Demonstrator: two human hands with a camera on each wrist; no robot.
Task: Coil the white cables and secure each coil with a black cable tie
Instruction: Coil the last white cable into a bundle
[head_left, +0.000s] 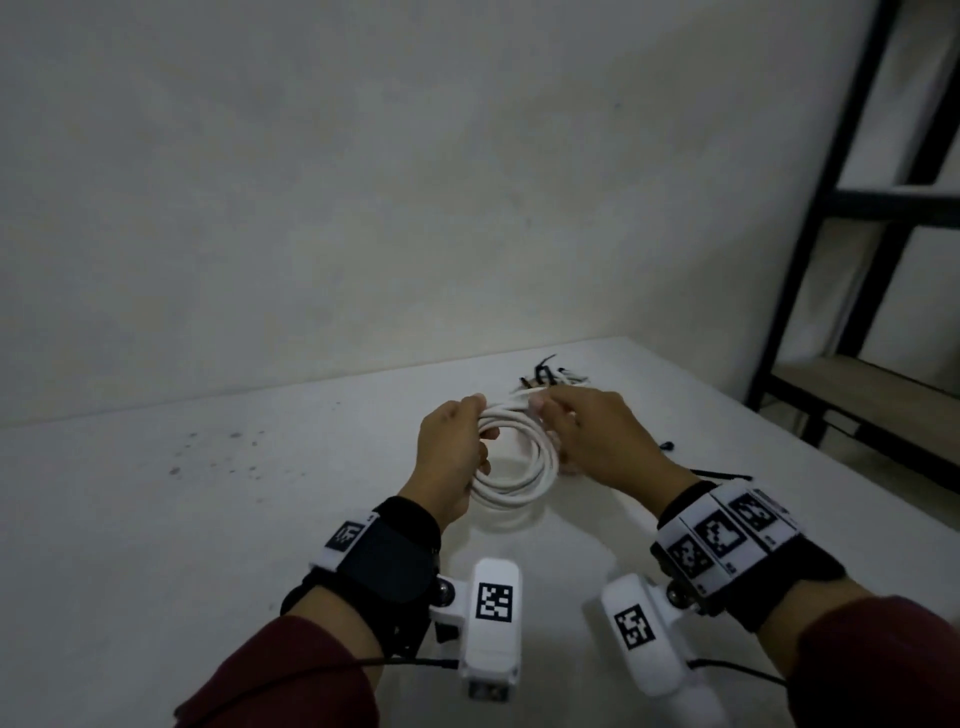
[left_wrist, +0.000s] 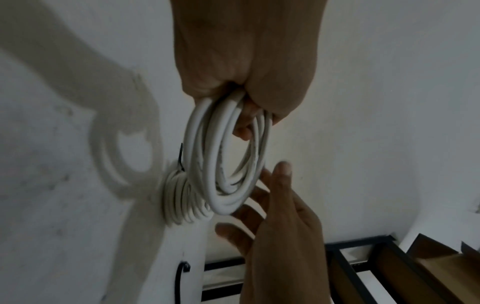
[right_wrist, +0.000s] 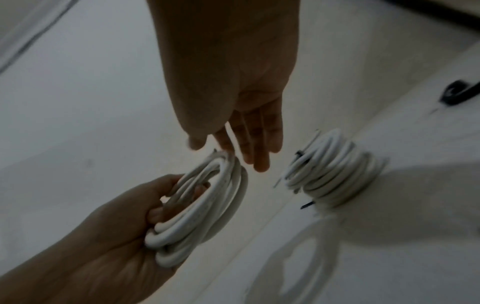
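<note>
The left hand (head_left: 451, 462) holds a white cable coil (head_left: 514, 470) above the white desk (head_left: 208, 519), its fingers (right_wrist: 155, 214) curled through the ring and clenched round the bundled strands on the coil's left side, so that the loops hang from the grip. The right hand (head_left: 597, 441) is at the coil's opposite side with its fingers (right_wrist: 255, 144) straight and released; from the right wrist view a thin strand of the cable passes between thumb and forefinger, and the fingertips lie just beside the coil's far rim, though I cannot tell whether they touch it. Behind the hands, near the desk's far edge, a stack of finished coils (right_wrist: 335, 170) rests on the surface, black cable ties (right_wrist: 307, 204) sticking out from it. Loose black ties (head_left: 719, 474) lie on the desk to the right of the right hand. A dark metal shelf (head_left: 831, 208) stands beyond the desk's right side.
</note>
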